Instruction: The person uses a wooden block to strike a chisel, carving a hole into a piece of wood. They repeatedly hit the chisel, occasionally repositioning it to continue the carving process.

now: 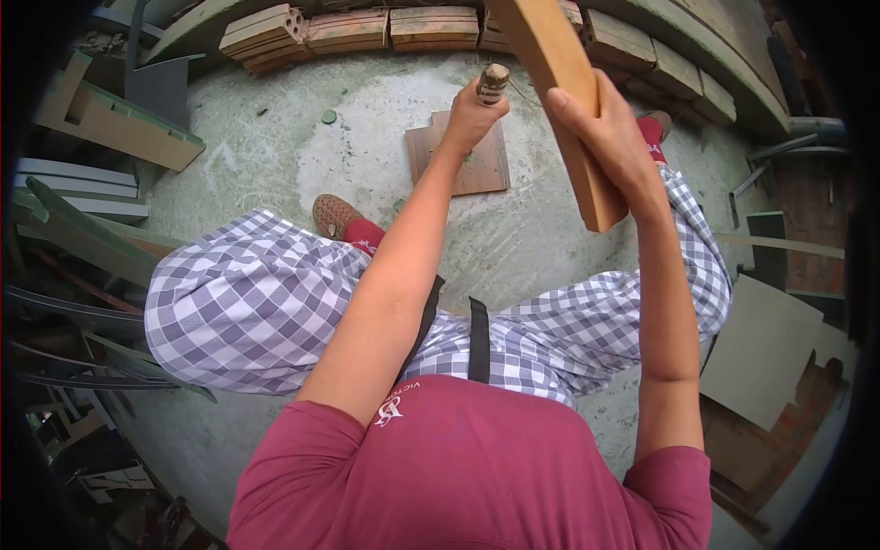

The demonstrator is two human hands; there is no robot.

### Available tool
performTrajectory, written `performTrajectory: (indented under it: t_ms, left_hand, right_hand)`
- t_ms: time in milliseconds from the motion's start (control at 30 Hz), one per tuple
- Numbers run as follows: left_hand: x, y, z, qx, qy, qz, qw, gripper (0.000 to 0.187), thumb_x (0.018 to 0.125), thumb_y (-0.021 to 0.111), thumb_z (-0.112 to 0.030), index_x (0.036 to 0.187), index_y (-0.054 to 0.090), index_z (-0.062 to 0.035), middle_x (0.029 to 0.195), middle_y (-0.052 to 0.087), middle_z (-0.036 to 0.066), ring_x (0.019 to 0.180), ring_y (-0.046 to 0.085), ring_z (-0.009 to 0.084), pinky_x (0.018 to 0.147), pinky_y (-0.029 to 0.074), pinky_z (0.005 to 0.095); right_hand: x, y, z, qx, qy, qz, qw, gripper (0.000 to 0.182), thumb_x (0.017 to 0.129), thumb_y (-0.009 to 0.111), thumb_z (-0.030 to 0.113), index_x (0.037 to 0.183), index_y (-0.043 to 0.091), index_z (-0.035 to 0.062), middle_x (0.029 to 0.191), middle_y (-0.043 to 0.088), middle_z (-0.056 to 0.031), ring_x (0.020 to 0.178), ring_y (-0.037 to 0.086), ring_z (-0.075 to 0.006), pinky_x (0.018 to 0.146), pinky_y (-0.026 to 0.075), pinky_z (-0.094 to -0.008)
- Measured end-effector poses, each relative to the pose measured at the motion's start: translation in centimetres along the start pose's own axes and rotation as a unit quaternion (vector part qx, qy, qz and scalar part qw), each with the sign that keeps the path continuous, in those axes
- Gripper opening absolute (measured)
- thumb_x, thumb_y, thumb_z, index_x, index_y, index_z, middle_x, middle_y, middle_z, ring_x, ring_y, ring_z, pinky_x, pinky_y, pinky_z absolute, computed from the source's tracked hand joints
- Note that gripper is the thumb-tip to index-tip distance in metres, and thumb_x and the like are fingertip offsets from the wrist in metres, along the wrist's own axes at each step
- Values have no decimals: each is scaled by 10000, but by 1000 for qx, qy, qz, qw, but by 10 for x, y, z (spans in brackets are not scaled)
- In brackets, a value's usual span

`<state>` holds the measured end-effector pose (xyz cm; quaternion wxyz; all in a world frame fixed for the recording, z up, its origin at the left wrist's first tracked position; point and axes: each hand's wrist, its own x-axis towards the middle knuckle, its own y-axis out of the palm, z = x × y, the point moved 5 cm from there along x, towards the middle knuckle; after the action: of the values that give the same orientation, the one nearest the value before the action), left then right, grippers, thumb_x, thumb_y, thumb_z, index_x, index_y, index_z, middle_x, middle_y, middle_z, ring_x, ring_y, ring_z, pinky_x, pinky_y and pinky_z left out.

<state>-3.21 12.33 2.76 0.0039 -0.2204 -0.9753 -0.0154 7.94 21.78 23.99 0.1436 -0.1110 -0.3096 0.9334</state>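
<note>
My left hand (473, 121) is closed around an upright wooden handle (493, 81) with a dark banded wrap and a pale, worn top. Whatever is at the lower end of this handle is hidden by the hand. Beneath it, on the concrete floor between my feet, lie brown wood-grain boards (484, 174), one partly over another. My right hand (612, 137) grips a long, thick wooden block (559, 73), raised and tilted to the right of the handle. The block's far end runs out of the top of the view, and it is apart from the handle.
Stacked hollow bricks (433, 27) line the curved wall at the back. Board offcuts (119, 119) and strips lean at the left. Grey panels (761, 339) lie at the right. A small green disc (329, 117) is on the concrete floor (275, 156). My shoe (335, 214) stands left of the boards.
</note>
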Motion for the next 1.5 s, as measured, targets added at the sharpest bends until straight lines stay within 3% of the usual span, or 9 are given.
performTrajectory:
  t_ms: [167,200,300,433,500,633,700,967,1500]
  left_hand:
    - [0,1,-9,26,13,-11,1000,234,738,666,-177,895,581,-25,784,644,89,721,584,170,705,486,320]
    - [1,4,-12,20,32,-11,999,234,741,665,-175,902,583,-25,787,648,90,721,585,174,708,488,325]
    - [0,9,-11,40,65,-22,997,237,742,666,-170,919,590,-31,800,653,90,722,592,174,705,491,327]
    - [-4,11,-7,-8,32,18,999,239,734,669,-166,933,604,-48,818,652,87,746,603,173,729,490,313]
    - [-3,7,-14,47,13,7,999,247,728,673,-168,929,603,-43,814,651,86,752,608,176,737,490,309]
    - [8,12,1,31,24,-5,999,264,712,678,-171,933,612,-42,843,667,109,759,632,217,723,500,328]
    - [8,13,-2,51,30,-6,998,258,711,674,-172,924,612,-40,846,673,123,764,640,248,716,505,344]
    - [8,26,-8,120,11,-25,992,253,699,674,-190,890,599,-42,853,666,171,831,645,345,733,507,379]
    - [-64,100,21,268,213,151,927,390,640,724,-74,963,506,-60,984,569,142,901,577,351,737,466,457]
  right_hand:
    - [-1,13,-17,-11,-26,-84,996,732,743,634,550,1146,488,-43,942,639,-270,863,662,-360,754,511,-399]
    - [-1,28,-31,-160,41,30,986,745,779,612,552,1234,473,-22,1051,617,-240,938,631,-300,843,481,-358]
    - [2,22,-37,-131,65,95,985,781,758,604,563,1236,478,-43,1041,615,-253,935,635,-289,821,481,-356]
    - [-2,1,-16,10,20,20,1000,758,762,624,558,1213,483,-35,981,615,-172,839,622,-213,733,486,-317]
    - [-5,-4,-13,42,-5,-72,997,767,734,628,590,1152,501,-41,920,637,-210,826,661,-277,724,513,-341]
    - [-8,20,-64,-126,48,-13,991,750,760,617,581,1178,490,-29,910,630,-193,831,653,-257,729,514,-333]
    - [-10,21,-70,49,110,66,990,753,772,610,587,1185,484,-30,916,622,-184,807,638,-226,704,506,-316]
    - [-66,9,-92,293,174,-27,940,520,885,516,526,1096,444,56,767,544,-62,530,567,-136,454,479,-261]
    - [-94,-3,-158,385,238,-156,878,568,853,546,576,1067,435,61,729,541,-69,495,563,-156,416,488,-264]
